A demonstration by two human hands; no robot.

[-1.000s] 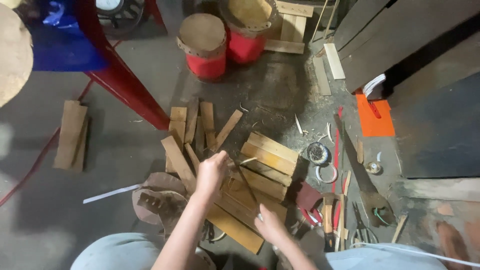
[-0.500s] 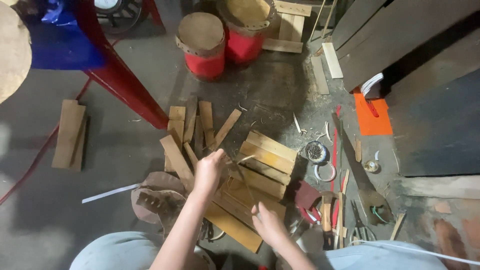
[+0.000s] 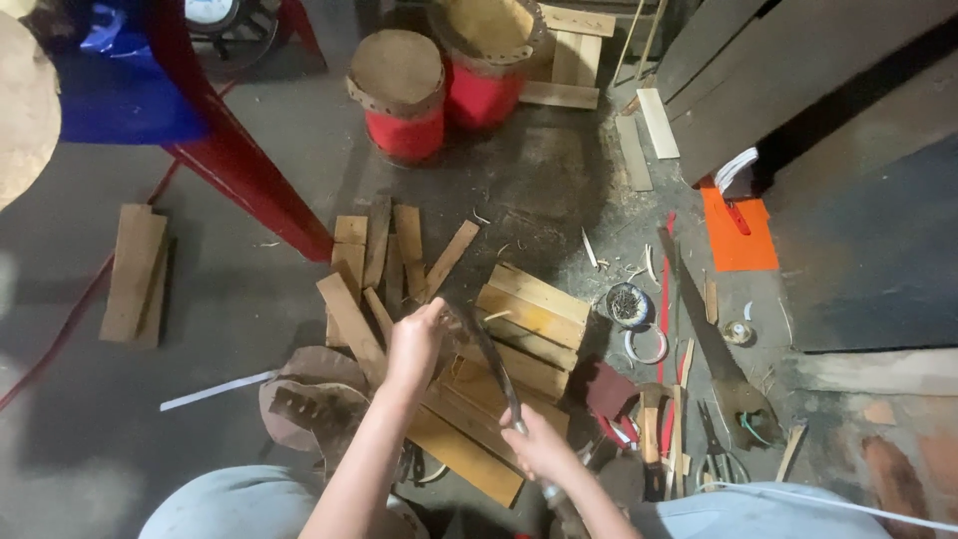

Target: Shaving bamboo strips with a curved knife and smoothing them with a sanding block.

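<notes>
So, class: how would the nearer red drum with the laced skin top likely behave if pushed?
The red drum stands upright on a flat base, squat and wide, so it would probably slide rather than tip. Laid on its round side it could roll. It is likely hollow, so fairly light.

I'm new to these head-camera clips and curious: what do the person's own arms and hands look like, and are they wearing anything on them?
Both forearms are bare, with no sleeves reaching into view. The left hand and right hand wear no gloves, and no rings, watch or bands can be made out. Light blue-grey trousers cover the knees below them.
</notes>
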